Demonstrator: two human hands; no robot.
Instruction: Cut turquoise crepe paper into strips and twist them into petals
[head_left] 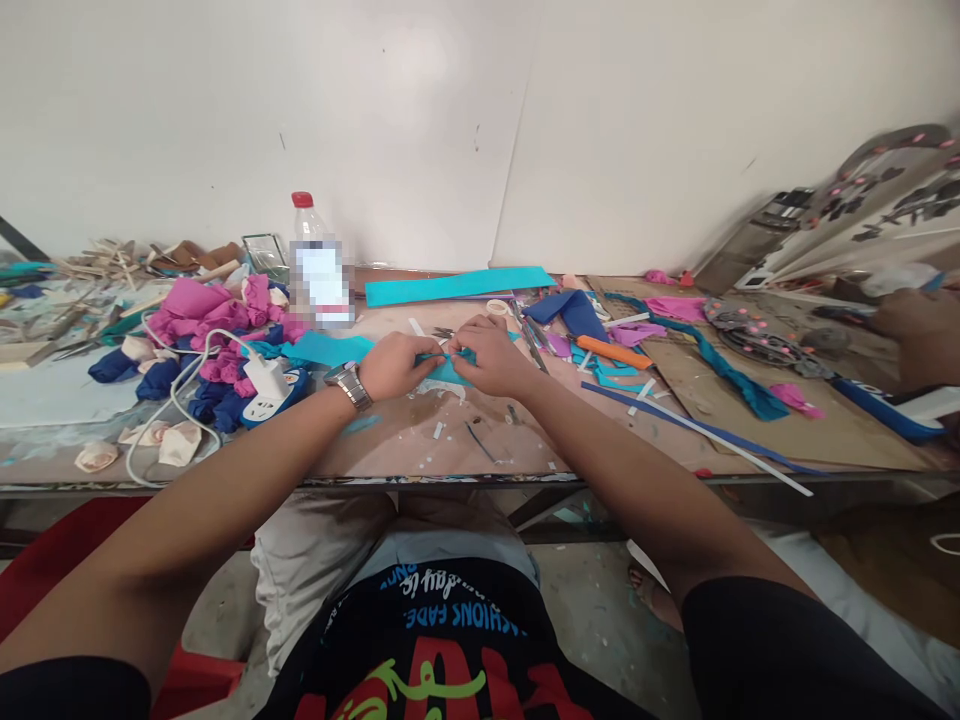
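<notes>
My left hand, with a metal watch at the wrist, is closed in a pinch on a turquoise strip at the middle of the table. Right beside it, my right hand pinches the same strip, its fingertips almost touching those of the left. The fingers hide part of the strip. Another turquoise piece extends to the left of my left hand. Behind both hands lies a long flat turquoise strip. A roll of tape sits just behind my right hand.
Pink and blue crumpled pieces, a power strip with a white cable and a bottle behind a phone stand left. Right are an orange-handled tool, scraps and another person's hand.
</notes>
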